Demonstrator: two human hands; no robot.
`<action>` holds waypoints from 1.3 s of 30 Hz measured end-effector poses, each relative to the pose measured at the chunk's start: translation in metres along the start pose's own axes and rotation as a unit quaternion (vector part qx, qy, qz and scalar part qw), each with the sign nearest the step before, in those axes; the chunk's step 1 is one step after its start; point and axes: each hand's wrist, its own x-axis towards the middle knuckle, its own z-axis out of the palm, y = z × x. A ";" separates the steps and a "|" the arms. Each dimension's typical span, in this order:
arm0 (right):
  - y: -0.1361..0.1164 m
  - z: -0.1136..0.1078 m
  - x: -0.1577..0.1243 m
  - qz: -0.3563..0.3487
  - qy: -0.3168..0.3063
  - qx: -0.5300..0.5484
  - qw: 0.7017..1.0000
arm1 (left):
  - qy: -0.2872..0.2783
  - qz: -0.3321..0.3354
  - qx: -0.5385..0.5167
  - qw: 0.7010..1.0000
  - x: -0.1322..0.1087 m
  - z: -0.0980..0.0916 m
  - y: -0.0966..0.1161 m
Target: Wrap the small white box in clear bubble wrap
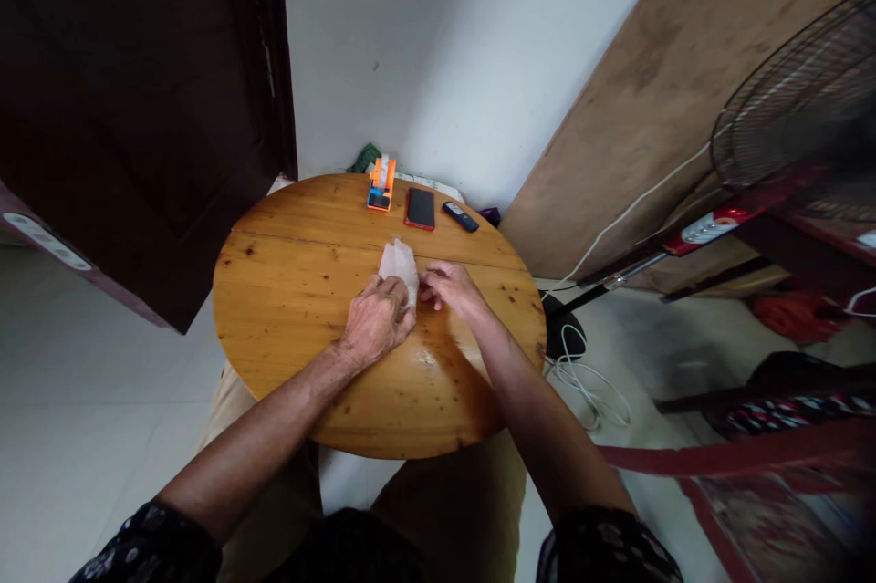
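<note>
A small white tissue or cloth lies near the middle of a round wooden table. My left hand rests palm down on its near end, fingers curled onto it. My right hand sits just to the right of the tissue, fingertips pinched together at its right edge. What lies under the fingers is hidden.
At the table's far edge are an orange device, a red-cased phone and a small dark remote. A dark door stands at left. A leaning board, a standing fan and white cables are at right.
</note>
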 end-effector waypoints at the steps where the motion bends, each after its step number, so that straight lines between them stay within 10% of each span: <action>1: -0.002 0.003 0.002 0.000 -0.017 0.004 1.000 | 0.002 0.001 0.000 1.000 0.000 0.001 0.000; 20: -0.009 0.001 0.026 0.129 -0.066 0.172 0.974 | 0.005 -0.006 -0.005 1.000 -0.002 0.001 -0.001; 39: -0.008 0.020 0.037 -0.047 0.012 0.025 0.999 | 0.013 -0.005 -0.007 1.000 -0.002 0.003 -0.003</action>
